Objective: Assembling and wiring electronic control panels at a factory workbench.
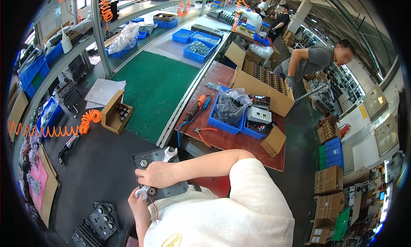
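In the head view, the right hand (157, 174) is wrapped around the middle of a silver open-ended wrench (156, 171), whose long axis runs from 7 o'clock up to 1 o'clock, its upper jaw at the far edge of a dark grey, flat plastic housing (171, 189). The left hand (136, 200) lies just below, at 7 o'clock from the right, fingers closed near the wrench's lower end and the housing's near edge. The housing sits close to the person's chest over a black matte surface (98, 170); a brass-coloured fitting (144, 163) shows at its far left corner.
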Action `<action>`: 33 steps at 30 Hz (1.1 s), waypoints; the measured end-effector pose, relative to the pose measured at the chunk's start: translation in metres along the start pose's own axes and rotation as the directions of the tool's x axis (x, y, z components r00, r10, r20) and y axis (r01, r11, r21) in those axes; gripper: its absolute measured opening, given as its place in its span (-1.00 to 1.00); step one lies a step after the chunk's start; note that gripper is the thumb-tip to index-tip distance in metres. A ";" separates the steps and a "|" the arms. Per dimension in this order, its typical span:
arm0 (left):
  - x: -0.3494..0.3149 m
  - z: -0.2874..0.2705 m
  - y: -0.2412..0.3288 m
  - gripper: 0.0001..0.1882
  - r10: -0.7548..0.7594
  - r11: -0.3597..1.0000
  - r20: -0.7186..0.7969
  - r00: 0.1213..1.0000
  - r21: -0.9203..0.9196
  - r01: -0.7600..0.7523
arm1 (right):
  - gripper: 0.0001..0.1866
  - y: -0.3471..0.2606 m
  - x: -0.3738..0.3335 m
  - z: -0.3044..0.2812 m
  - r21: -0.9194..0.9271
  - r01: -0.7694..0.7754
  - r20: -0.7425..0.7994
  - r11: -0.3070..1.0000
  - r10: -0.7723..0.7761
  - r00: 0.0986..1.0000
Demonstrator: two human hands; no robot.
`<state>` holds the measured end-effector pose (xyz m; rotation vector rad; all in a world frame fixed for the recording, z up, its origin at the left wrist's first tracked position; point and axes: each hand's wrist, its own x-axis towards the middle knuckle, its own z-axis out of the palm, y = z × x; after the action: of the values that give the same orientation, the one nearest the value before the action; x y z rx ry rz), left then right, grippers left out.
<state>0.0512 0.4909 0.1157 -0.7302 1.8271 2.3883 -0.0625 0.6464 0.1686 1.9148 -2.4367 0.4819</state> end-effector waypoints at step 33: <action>-0.008 0.008 0.004 -0.76 0.361 0.917 -0.230 0.904 0.265 -0.298 | -0.81 -0.013 0.025 0.006 0.135 -0.004 -0.091 0.991 0.017 0.996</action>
<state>0.0540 0.4993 0.1237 -0.8177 2.4701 2.2961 -0.0556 0.6188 0.1710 1.8818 -2.4155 0.7357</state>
